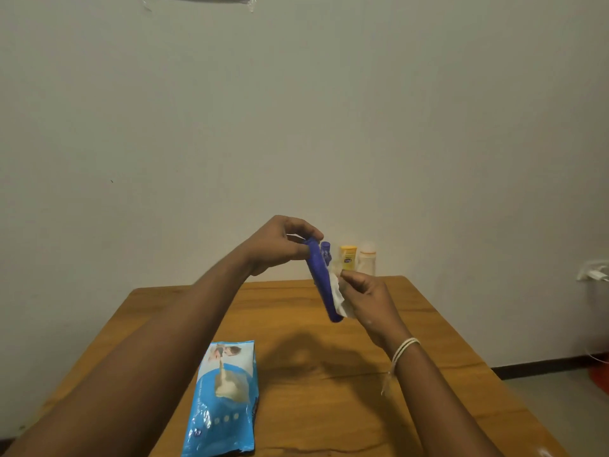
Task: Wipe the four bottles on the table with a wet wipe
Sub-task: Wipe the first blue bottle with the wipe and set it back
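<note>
My left hand (280,247) grips the top end of a long blue bottle (321,282), held tilted above the wooden table (329,384). My right hand (365,295) pinches a white wet wipe (337,293) against the bottle's lower right side. Behind the held bottle, at the table's far edge by the wall, stand a second blue bottle (325,251), a yellow bottle (348,257) and a pale translucent bottle (366,258). The second blue bottle is mostly hidden by the held one.
A blue wet wipe packet (224,400) lies on the near left part of the table, a wipe sticking out of its opening. A white plug and socket (593,274) sit on the wall at right. Floor shows to the right of the table.
</note>
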